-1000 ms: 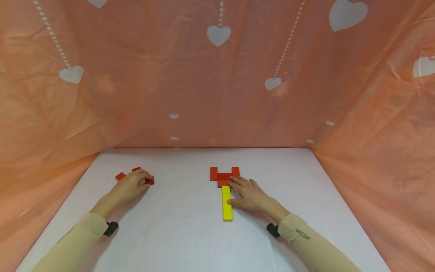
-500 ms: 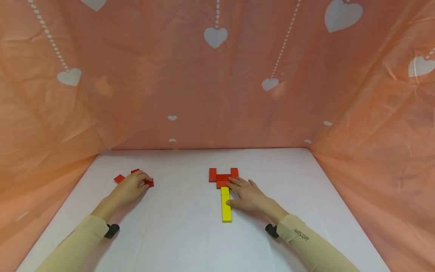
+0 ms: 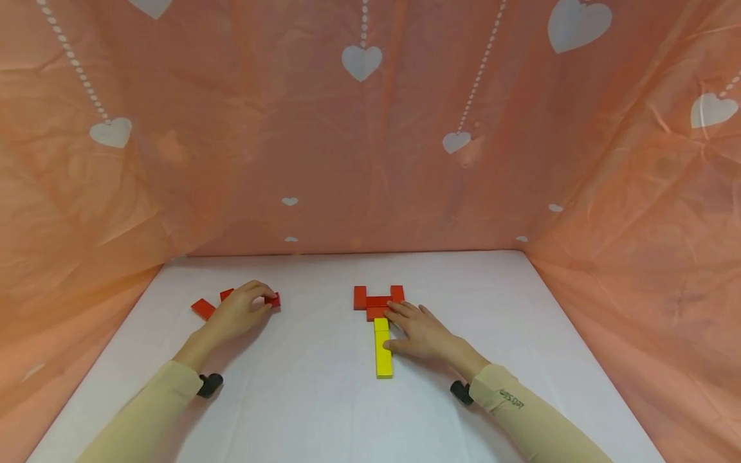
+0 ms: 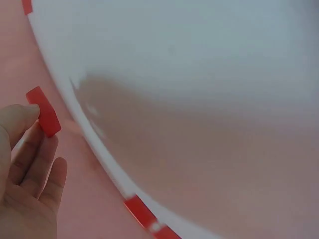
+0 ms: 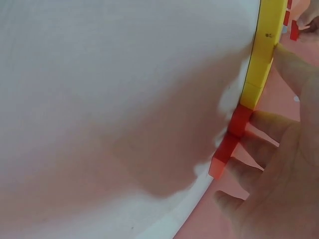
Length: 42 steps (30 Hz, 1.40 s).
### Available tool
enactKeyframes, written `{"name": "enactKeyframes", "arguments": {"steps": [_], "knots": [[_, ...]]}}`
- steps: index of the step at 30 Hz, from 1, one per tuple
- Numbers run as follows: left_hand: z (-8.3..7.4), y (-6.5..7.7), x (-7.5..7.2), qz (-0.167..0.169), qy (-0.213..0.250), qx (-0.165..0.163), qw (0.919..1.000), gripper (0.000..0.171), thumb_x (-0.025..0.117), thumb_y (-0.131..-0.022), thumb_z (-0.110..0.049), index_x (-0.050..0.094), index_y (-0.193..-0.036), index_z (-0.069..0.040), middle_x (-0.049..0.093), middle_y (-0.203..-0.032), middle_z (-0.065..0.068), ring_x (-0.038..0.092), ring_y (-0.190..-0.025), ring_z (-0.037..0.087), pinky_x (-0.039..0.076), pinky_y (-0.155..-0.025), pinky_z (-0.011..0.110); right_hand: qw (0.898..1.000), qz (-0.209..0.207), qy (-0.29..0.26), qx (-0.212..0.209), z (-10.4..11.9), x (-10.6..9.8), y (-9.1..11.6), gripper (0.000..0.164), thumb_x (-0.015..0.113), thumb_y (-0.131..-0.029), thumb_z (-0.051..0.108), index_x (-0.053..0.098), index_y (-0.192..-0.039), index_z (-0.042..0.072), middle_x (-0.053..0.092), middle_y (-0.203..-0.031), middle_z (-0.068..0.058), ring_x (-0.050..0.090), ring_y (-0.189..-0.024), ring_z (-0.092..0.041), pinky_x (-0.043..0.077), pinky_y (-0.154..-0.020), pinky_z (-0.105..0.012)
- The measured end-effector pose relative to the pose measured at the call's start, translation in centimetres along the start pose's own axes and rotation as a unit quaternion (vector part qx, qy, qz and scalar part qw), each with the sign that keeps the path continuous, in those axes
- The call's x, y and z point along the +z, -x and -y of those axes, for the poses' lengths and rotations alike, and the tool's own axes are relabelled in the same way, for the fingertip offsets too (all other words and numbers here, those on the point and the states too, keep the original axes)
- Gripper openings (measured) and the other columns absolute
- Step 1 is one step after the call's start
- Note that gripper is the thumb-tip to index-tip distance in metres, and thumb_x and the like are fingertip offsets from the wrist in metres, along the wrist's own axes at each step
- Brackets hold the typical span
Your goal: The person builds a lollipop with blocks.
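Observation:
My left hand [image 3: 238, 313] pinches a red wooden block [image 4: 46, 113] between thumb and fingers; in the left wrist view it is held up off the table. Near the middle, several red blocks lie flat together: one upright at the left [image 3: 360, 298], another at the right, and a crosswise red block [image 3: 375, 314] between and below them. A small yellow block [image 3: 381, 324] and a long yellow block [image 3: 384, 355] run down from it like a stem. Along the right side of this figure rests my right hand [image 3: 420, 332], fingers extended, its fingertips touching red blocks and its thumb the long yellow block.
Loose red blocks lie by the left wrist: one angled block [image 3: 203, 308] and one partly hidden block [image 3: 226, 294]. White cloth [image 3: 312, 399] covers the table. An orange curtain [image 3: 347, 161] with white hearts encloses the back and both sides.
The left hand has moved to the right with the red block, uncovering more of the loose red blocks. The right hand has stayed by the figure. The head view has shifted slightly.

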State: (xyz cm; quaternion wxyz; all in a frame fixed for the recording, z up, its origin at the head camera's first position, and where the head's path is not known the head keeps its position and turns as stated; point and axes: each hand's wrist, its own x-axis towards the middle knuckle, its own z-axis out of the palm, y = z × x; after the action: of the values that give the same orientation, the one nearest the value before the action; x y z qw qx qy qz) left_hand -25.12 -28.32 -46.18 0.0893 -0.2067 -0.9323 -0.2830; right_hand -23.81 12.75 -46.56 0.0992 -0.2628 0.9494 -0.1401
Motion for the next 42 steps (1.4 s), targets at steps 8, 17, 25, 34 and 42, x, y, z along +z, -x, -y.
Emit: {"name": "enactKeyframes", "arguments": {"steps": [8,17,25,34,42], "knots": [[-2.1,-2.8,2.3,0.005,0.025,-0.003,0.9997,0.022,0.074,-0.095,-0.004,0.072,-0.117,-0.004,0.065,-0.124,0.013,0.062,-0.119,0.036,0.051,-0.105,0.056,1.000,0.002,0.007,-0.008,-0.2,0.1,-0.1,0.073,0.068,-0.097,0.048,0.047,-0.157,0.012,0.036,-0.167,-0.008,0.030,-0.154,-0.035,0.021,-0.125,-0.060],[-5.1,-6.1,4.2,0.017,0.041,0.016,0.9989,0.022,0.072,-0.097,-0.005,0.072,-0.119,-0.004,0.064,-0.128,0.010,0.060,-0.123,0.033,0.050,-0.108,0.052,1.000,0.004,0.008,-0.008,-0.2,0.0,-0.2,0.074,0.068,-0.097,0.049,0.046,-0.158,0.012,0.035,-0.167,-0.007,0.029,-0.155,-0.035,0.021,-0.125,-0.059],[-7.5,-8.2,5.9,0.033,0.034,0.018,0.9987,0.023,0.074,-0.096,-0.005,0.073,-0.119,-0.007,0.067,-0.124,0.008,0.062,-0.120,0.033,0.051,-0.107,0.049,1.000,0.007,0.012,-0.002,-0.1,0.1,-0.3,0.074,0.068,-0.097,0.049,0.046,-0.158,0.013,0.036,-0.167,-0.007,0.030,-0.154,-0.035,0.021,-0.125,-0.059],[-9.1,-10.3,7.9,0.054,0.030,0.043,0.9971,0.023,0.074,-0.096,-0.007,0.073,-0.119,-0.006,0.066,-0.123,0.008,0.063,-0.117,0.032,0.053,-0.106,0.045,1.000,0.007,0.022,-0.004,-0.2,0.1,-0.3,0.074,0.067,-0.097,0.052,0.047,-0.157,0.013,0.037,-0.167,-0.007,0.031,-0.154,-0.034,0.022,-0.125,-0.060],[-10.4,-12.0,9.4,0.084,0.025,0.045,0.9951,0.022,0.073,-0.097,-0.009,0.074,-0.119,-0.006,0.066,-0.122,0.008,0.064,-0.115,0.030,0.054,-0.104,0.043,1.000,0.003,0.019,-0.001,-0.3,0.1,-0.3,0.075,0.068,-0.096,0.052,0.047,-0.157,0.013,0.038,-0.166,-0.008,0.032,-0.153,-0.035,0.023,-0.124,-0.061]]}}
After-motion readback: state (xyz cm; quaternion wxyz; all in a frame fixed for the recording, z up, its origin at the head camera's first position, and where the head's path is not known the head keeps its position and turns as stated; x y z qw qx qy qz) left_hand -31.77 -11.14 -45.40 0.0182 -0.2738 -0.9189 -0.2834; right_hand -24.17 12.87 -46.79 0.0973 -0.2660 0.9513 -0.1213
